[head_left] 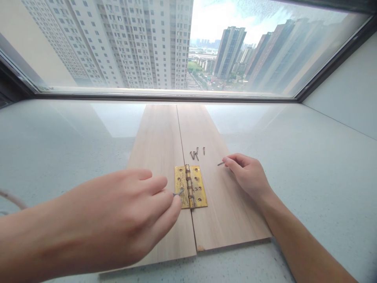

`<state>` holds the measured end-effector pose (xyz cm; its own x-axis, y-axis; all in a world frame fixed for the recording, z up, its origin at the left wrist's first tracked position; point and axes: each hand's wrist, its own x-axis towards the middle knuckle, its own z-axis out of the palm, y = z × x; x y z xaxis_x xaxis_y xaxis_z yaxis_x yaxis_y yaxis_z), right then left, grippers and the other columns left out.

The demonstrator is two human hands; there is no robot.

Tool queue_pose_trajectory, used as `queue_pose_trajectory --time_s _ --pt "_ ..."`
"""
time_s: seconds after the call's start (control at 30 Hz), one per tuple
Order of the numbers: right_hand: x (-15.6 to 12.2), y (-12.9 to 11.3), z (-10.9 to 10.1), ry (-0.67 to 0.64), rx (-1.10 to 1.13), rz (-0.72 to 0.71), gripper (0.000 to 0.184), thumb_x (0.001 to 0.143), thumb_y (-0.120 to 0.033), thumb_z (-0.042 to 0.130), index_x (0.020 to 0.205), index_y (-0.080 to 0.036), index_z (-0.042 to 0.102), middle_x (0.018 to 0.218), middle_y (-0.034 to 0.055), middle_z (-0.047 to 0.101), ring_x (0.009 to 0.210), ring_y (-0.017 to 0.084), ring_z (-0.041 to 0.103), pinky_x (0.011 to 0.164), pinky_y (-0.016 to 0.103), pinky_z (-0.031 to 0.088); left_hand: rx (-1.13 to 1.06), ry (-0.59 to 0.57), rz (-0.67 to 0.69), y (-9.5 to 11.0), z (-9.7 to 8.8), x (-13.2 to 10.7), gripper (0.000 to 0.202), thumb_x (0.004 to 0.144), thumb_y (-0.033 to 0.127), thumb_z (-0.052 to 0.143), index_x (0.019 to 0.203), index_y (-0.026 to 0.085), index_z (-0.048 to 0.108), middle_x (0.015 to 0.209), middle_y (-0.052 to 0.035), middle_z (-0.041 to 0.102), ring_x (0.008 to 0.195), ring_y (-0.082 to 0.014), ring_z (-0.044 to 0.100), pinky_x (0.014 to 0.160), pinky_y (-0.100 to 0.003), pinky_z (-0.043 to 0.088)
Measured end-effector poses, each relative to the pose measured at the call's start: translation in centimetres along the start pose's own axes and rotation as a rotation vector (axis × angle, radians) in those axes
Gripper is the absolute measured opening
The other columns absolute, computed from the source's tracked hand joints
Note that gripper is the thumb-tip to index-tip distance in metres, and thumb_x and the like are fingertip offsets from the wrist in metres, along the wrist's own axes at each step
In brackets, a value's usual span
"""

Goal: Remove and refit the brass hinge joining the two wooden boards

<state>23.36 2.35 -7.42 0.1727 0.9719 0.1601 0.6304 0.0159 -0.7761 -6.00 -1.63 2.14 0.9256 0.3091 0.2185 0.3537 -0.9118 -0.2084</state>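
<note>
A worn brass-coloured butt hinge (pixel 202 192) lies opened flat across the seam between the left board (pixel 156 133) and the right board (pixel 229 212). My left hand (pixel 132 212) is closed at the hinge's left leaf. From its fingertips pokes a thin grey metal piece (pixel 178 193), its tip by a hole in that leaf; whether it is a screw or a tool tip I cannot tell. My right hand (pixel 246 171), above the right board, pinches a screw (pixel 220 163) pointing left. Several loose screws (pixel 196 151) lie on the right board, just beyond the hinge.
Both boards rest on a pale speckled sill (pixel 309 177). A window with a dark frame (pixel 165 96) closes off the far side, and a white wall (pixel 347 78) rises at the right. Part of a pale cord (pixel 13 198) shows at the left edge.
</note>
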Motion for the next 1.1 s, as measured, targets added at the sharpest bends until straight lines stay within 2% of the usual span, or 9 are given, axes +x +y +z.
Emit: queue_pose_trajectory --time_s 0.1,0.27,0.43,0.5,0.63,0.8,0.87,1.0,1.1 --pt "-0.1 0.0 -0.1 -0.003 0.007 0.003 0.025 0.081 -0.041 0.059 0.071 -0.020 0.068 0.072 0.0011 0.068 0.072 0.018 0.059 0.070 0.032 0.041 0.001 -0.027 0.092 -0.3 -0.2 0.3 0.030 0.090 0.008 0.038 0.099 0.015 0.065 0.066 -0.0034 0.059 0.058 -0.0186 0.047 0.053 -0.035 0.038" --pt "-0.1 -0.3 -0.1 -0.002 0.008 0.003 0.025 0.081 -0.040 0.059 0.071 -0.019 0.068 0.073 0.0011 0.068 0.072 0.018 0.060 0.071 0.032 0.041 -0.009 -0.027 0.109 -0.7 -0.3 0.6 0.026 0.089 0.008 0.041 0.094 0.016 0.065 0.068 -0.0031 0.059 0.059 -0.0188 0.046 0.050 -0.035 0.034" --pt "-0.1 -0.3 0.0 -0.007 -0.003 0.010 0.025 0.081 -0.040 0.059 0.071 -0.020 0.068 0.073 0.0005 0.068 0.072 0.018 0.060 0.071 0.031 0.041 0.012 -0.076 0.120 -0.7 -0.4 1.1 0.020 0.087 0.009 0.047 0.074 0.018 0.058 0.061 -0.0008 0.051 0.055 -0.0169 0.040 0.048 -0.034 0.029" --pt "-0.1 -0.2 0.0 -0.006 -0.006 0.013 0.025 0.081 -0.040 0.059 0.071 -0.020 0.068 0.072 0.0002 0.068 0.072 0.017 0.060 0.071 0.031 0.041 0.026 -0.083 0.102 -0.7 -0.2 1.2 0.020 0.086 0.013 0.052 0.067 0.019 0.053 0.058 -0.0001 0.048 0.053 -0.0168 0.039 0.047 -0.034 0.028" --pt "-0.1 -0.2 0.1 -0.011 -0.011 0.007 0.025 0.081 -0.040 0.058 0.070 -0.020 0.068 0.073 0.0001 0.068 0.072 0.018 0.060 0.071 0.031 0.041 0.093 -0.050 0.079 -0.5 0.5 1.5 0.027 0.085 0.031 0.059 0.062 0.020 0.049 0.056 0.0000 0.047 0.052 -0.0174 0.040 0.047 -0.034 0.027" --pt "-0.2 -0.2 0.1 -0.012 -0.020 0.006 0.025 0.081 -0.040 0.059 0.071 -0.020 0.068 0.073 0.0004 0.069 0.073 0.018 0.060 0.071 0.032 0.041 0.143 -0.003 0.000 0.1 0.9 2.0 0.038 0.087 0.040 0.053 0.056 0.021 0.044 0.050 0.0005 0.043 0.049 -0.0172 0.039 0.045 -0.033 0.022" --pt "-0.2 -0.3 0.0 -0.013 -0.018 0.008 0.025 0.081 -0.040 0.059 0.071 -0.020 0.068 0.073 0.0002 0.068 0.072 0.018 0.060 0.070 0.031 0.041 0.144 -0.005 -0.031 0.5 0.8 2.1 0.033 0.087 0.036 0.054 0.059 0.021 0.045 0.053 0.0002 0.045 0.049 -0.0172 0.039 0.045 -0.033 0.021" --pt "-0.2 -0.4 0.0 -0.017 -0.012 0.005 0.025 0.081 -0.040 0.059 0.071 -0.020 0.068 0.073 0.0000 0.068 0.073 0.018 0.060 0.070 0.031 0.041 0.071 -0.077 -0.017 0.7 0.6 2.1 0.015 0.078 0.012 0.060 0.069 0.020 0.051 0.060 0.0007 0.047 0.050 -0.0162 0.039 0.044 -0.031 0.021" --pt "-0.2 -0.5 0.0 -0.016 -0.018 0.009 0.024 0.081 -0.040 0.059 0.071 -0.020 0.068 0.073 0.0002 0.069 0.073 0.018 0.060 0.071 0.031 0.041 -0.029 -0.171 -0.044 0.4 0.8 1.8 0.017 0.075 0.006 0.060 0.071 0.020 0.052 0.061 0.0015 0.048 0.051 -0.0158 0.041 0.044 -0.030 0.023"
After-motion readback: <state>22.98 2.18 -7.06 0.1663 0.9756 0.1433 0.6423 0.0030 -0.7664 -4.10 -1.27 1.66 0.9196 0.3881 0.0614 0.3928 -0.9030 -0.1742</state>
